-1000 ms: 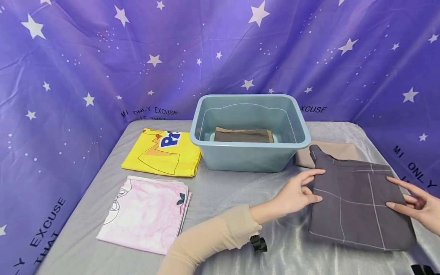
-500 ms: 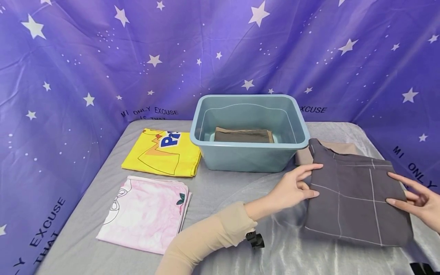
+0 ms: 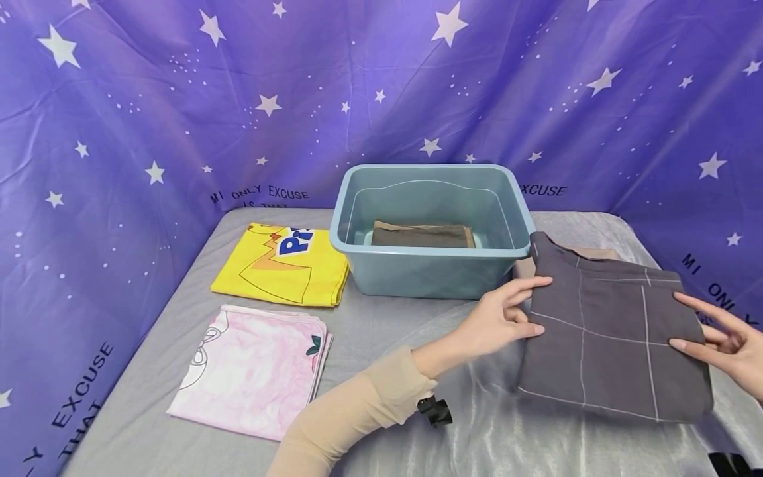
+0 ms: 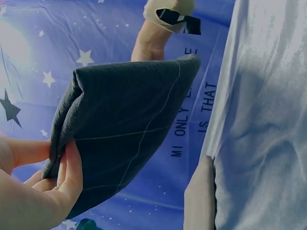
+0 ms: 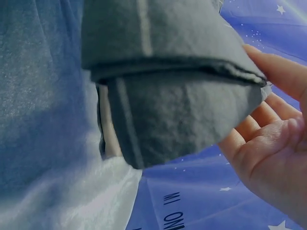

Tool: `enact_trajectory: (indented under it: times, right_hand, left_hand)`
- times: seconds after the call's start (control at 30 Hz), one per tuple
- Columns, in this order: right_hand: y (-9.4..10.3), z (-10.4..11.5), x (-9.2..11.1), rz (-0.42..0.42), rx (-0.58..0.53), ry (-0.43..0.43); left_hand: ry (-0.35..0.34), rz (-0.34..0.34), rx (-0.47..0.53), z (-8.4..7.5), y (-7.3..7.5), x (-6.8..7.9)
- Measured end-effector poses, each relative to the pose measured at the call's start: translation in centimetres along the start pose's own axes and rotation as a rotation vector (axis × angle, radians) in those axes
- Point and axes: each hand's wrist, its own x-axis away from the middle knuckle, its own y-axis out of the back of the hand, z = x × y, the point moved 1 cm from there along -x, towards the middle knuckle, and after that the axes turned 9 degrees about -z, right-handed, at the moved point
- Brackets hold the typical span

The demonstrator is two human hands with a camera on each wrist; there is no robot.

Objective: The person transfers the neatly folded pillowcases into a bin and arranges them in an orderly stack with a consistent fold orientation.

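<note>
Both hands hold a folded dark grey garment (image 3: pixel 614 331) with thin white check lines, at the right in the head view. The left hand (image 3: pixel 489 326) pinches its left edge, thumb on top and fingers curled beneath, as the left wrist view shows with the garment (image 4: pixel 120 110) raised off the bed. On the opposite edge, the right hand (image 3: pixel 724 344) pinches the cloth; the right wrist view shows the fingers (image 5: pixel 254 120) under the layered fold. Behind the garment lies a folded beige cloth (image 3: pixel 524 268), mostly hidden by it.
A blue-grey plastic tub (image 3: pixel 429 271) stands at the back middle, with folded brown cloth (image 3: pixel 423 236) inside. To its left lie a folded yellow cloth (image 3: pixel 286 265) and a folded pink-and-white cloth (image 3: pixel 250 371). Grey velvety fabric (image 3: pixel 381 331) covers the surface; a purple starry curtain (image 3: pixel 268 79) surrounds it.
The hands have shifted the dark grey garment slightly left and up in the head view, lifting it and covering more of the beige cloth. Its top left corner now overlaps the tub's rim in view.
</note>
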Motion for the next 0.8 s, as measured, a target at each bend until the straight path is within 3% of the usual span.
enact_trajectory:
  times: [0.27,0.53,0.8]
  right_hand:
    - [-0.7,0.6,-0.6,-0.029,0.057,-0.023]
    - [-1.3,1.4,-1.3,-0.06,0.346,-0.054]
    - [-2.4,2.2,-2.1,-0.084,0.418,-0.075]
  left_hand:
    - [-0.018,-0.013,0.031,-0.2,1.1,0.1]
    - [-0.032,-0.033,0.033,-0.6,2.5,0.5]
    - [-0.078,-0.028,0.055,-1.0,3.9,0.8]
